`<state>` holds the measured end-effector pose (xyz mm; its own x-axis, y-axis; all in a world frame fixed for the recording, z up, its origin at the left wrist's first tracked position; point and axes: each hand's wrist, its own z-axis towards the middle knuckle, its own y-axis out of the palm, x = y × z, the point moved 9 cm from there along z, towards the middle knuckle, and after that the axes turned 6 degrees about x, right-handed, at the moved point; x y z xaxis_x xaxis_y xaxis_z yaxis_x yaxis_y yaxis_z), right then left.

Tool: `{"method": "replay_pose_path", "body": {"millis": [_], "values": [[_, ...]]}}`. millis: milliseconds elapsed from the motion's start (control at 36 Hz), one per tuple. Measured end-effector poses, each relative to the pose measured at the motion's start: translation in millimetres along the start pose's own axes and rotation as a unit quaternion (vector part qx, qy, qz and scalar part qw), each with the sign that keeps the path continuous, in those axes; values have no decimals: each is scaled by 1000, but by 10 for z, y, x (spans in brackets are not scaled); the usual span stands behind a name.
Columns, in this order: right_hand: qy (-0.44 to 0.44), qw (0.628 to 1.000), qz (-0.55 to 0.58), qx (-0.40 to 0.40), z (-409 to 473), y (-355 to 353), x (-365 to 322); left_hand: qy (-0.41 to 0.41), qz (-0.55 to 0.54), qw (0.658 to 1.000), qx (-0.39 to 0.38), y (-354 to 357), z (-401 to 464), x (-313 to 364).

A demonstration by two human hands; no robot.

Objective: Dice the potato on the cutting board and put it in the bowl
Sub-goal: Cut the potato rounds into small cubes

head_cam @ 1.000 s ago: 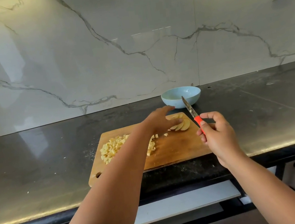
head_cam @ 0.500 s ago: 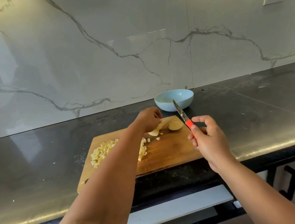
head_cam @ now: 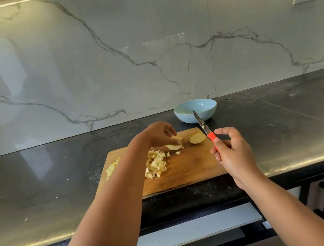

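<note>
Orange-handled knife [head_cam: 205, 128] gripped in right hand [head_cam: 232, 153] (blade raised), left hand [head_cam: 159, 134] pinching potato slice [head_cam: 174, 144]

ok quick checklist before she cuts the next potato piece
1. Left hand holds a potato slice: ok.
2. Slice flat on the cutting board: cannot tell.
3. Right hand grips the knife: ok.
4. Blade clear of left fingers: ok, it is raised to the right.
5. Diced pile out of the cutting spot: ok.
6. Bowl within reach behind the board: ok.
</note>
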<state>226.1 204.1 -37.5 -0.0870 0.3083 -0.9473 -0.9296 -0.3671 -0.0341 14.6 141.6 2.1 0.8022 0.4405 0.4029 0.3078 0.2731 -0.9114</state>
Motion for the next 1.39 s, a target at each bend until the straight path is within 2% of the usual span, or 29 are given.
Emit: {"method": "replay_pose_path", "body": {"millis": [56, 139, 444, 556, 694, 833, 889, 972, 1056, 1167, 1250, 1306, 1389], "values": [[-2, 1000, -7, 1, 1, 1, 1, 2, 21, 1000, -17, 53, -30, -6], [-3, 1000, -13, 0, -2, 10, 5, 16, 56, 998, 5, 55, -30, 18], [-30, 999, -37, 1, -28, 19, -47, 18, 0, 996, 93, -173, -72, 87], [-32, 999, -41, 0, -25, 19, -42, -6, -74, 992, 97, -194, -104, 60], [-31, 999, -42, 0, -17, 22, -43, -42, -111, 969, 215, -409, -303, 27], [-48, 996, -70, -2, -46, 28, -83, -103, -191, 953, 211, -218, -653, 15], [-62, 993, -96, -7, -67, 39, -122, -88, -162, 959, 217, -114, -783, 103], [-106, 981, -158, -25, -120, 84, -196, -55, -60, 976, 204, 65, -890, 234], [-161, 961, -221, -47, -203, 144, -292, -36, 30, 978, 203, 115, -956, 266], [-188, 925, -323, -75, -290, 168, -436, -8, 36, 972, 232, 8, -1085, 201], [-176, 890, -406, -114, -346, 126, -500, 63, 24, 973, 223, 57, -1156, 205], [-151, 885, -416, -145, -384, 60, -525, 105, 42, 975, 192, 214, -1195, 229], [-143, 885, -415, -158, -449, -32, -646, 109, 32, 978, 177, 358, -1256, 208]]}}
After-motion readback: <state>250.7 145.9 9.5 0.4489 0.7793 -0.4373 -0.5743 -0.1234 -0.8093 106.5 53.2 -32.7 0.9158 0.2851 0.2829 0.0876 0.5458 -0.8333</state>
